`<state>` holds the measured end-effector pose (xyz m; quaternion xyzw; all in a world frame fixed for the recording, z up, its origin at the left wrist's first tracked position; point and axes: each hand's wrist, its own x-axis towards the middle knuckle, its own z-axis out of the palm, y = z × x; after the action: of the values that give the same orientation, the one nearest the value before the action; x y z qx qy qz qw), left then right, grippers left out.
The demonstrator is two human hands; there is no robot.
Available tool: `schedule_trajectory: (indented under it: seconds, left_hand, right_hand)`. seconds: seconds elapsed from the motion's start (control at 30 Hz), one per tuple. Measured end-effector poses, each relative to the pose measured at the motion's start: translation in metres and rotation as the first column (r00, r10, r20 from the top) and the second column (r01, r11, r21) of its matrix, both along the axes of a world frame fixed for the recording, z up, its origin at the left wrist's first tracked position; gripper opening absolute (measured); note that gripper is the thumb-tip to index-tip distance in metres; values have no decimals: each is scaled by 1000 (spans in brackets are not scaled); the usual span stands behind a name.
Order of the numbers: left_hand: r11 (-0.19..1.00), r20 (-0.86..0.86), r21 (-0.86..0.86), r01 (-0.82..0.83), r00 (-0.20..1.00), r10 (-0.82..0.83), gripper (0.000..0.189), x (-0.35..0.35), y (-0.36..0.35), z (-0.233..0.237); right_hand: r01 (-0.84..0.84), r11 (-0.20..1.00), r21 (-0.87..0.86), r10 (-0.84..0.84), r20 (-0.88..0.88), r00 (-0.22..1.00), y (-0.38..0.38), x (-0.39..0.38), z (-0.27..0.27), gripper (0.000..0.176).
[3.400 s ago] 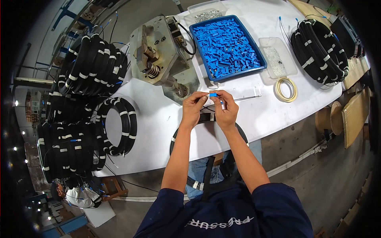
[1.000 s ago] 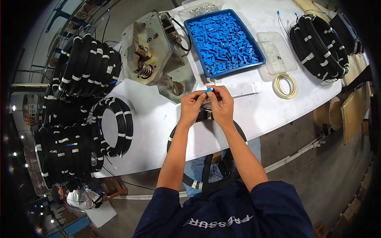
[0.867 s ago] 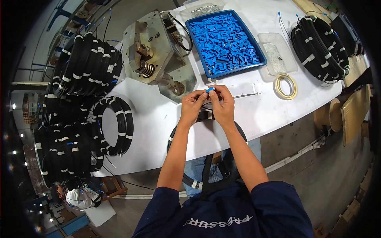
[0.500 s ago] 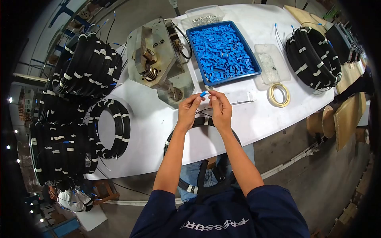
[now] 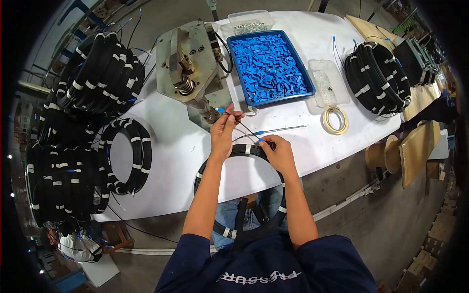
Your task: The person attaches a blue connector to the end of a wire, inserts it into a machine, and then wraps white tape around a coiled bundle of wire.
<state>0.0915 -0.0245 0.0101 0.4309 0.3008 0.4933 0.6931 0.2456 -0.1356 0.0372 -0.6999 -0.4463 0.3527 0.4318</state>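
Note:
My left hand is closed on a thin black cable near its end. A blue connector pokes out past the fingertips, beside the metal press. Lower and to the right, my right hand pinches the same cable, with a bit of blue showing at its fingertips. Beneath both hands, a black cable coil bound with white tape hangs over the table's front edge toward my lap. Another cable end with a blue piece lies on the table between the hands and the tray.
A blue tray holds many blue connectors. Clear plastic boxes of small parts and a roll of yellowish tape sit nearby. Black cable coils are stacked at left, and another bundle stands at right. A person's sleeve shows far right.
My hands, together at a blue connector before, have moved apart. The left is now farther left by the press; the right is lower and to the right along the cable.

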Motion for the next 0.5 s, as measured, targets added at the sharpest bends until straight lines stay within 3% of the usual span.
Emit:
schedule_trajectory:
  seconds: [0.13,0.27,0.3,0.33,0.37,0.4,0.5]
  left_hand:
    - [999,-7,6,-32,999,32,48,4,-1,4]
    - [998,-93,17,56,994,-54,49,3,-4,8]
    - [988,-207,44,148,969,-136,46,2,-5,8]
    - [969,-321,59,240,924,-209,43,3,-6,9]
    - [963,-432,117,244,885,-172,31,5,-9,5]
    - [963,-430,117,241,887,-170,31,8,-12,12]
    - [886,-683,111,450,682,-261,17,13,-23,44]
  right_hand:
    - [67,998,18,-65,-85,994,7,-1,-2,20]
    - [134,991,-26,-134,-375,917,11,5,-8,21]
    - [144,988,-48,-149,-482,863,11,7,-7,22]
    - [147,988,-46,-151,-480,864,12,9,-7,22]
    - [135,989,-61,-144,-600,787,12,12,-6,22]
    - [117,990,-74,-135,-707,694,14,14,-3,22]
    - [157,987,-29,-125,-750,649,26,9,5,24]
